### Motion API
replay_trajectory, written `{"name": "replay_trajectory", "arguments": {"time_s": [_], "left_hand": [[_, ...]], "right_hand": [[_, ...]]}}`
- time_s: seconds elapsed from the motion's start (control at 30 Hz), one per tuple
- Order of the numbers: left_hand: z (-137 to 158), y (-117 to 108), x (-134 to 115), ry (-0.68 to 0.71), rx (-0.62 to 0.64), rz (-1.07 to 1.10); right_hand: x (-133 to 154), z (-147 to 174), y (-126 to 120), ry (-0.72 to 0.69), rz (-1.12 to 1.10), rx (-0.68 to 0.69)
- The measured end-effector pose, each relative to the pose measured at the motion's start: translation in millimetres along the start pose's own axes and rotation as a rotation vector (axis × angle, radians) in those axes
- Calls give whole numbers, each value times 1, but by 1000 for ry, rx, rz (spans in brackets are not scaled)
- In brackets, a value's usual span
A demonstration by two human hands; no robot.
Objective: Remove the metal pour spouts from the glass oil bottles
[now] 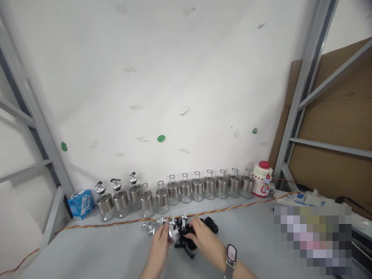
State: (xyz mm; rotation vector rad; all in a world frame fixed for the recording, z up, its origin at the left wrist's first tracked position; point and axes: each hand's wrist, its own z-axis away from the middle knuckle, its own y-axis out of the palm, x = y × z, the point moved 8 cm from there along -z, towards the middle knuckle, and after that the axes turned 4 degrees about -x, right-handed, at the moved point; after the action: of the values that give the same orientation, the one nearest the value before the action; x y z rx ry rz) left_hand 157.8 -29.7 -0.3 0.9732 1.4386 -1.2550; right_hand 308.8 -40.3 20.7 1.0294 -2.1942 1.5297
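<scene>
My left hand (160,237) is closed on a silver bottle stopper (173,235) with a round metallic cap. Just right of it, my right hand (202,232) has its fingers pinched together among black plastic parts (188,243); which piece they grip is hidden. More silver stoppers (148,228) lie left of and behind my left hand. Black round caps (211,224) rest beyond my right fingers. Behind this pile stands a row of glass bottles with steel bands (185,188), open at the neck. At its left end, three bottles (120,199) carry silver spouts with black levers.
A twisted red and yellow cord (229,209) crosses the grey table (116,252) between bottles and pile. A blue box (81,204) stands far left, a white jar with a red lid (262,180) right. Metal rack posts (305,77) flank the white wall. A blurred-out patch covers the right side.
</scene>
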Motion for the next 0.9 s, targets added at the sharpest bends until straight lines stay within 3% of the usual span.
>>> {"name": "replay_trajectory", "arguments": {"time_s": [0.13, 0.23, 0.3, 0.43, 0.53, 0.73, 0.9], "left_hand": [[10, 3, -8, 89, 23, -12], [17, 10, -11, 187, 61, -82], [20, 15, -13, 248, 80, -114], [22, 16, -14, 317, 61, -152], [23, 12, -17, 355, 40, -174], [28, 17, -23, 461, 140, -311], [25, 22, -13, 390, 172, -271]], "right_hand": [[6, 0, -14, 21, -12, -53], [16, 4, -17, 43, -233, -49], [13, 8, -2, 179, -450, 23], [0, 23, 50, 562, -763, 313], [3, 31, 65, 698, -887, 464], [12, 31, 56, 600, -937, 508], [3, 29, 62, 561, -960, 462]]}}
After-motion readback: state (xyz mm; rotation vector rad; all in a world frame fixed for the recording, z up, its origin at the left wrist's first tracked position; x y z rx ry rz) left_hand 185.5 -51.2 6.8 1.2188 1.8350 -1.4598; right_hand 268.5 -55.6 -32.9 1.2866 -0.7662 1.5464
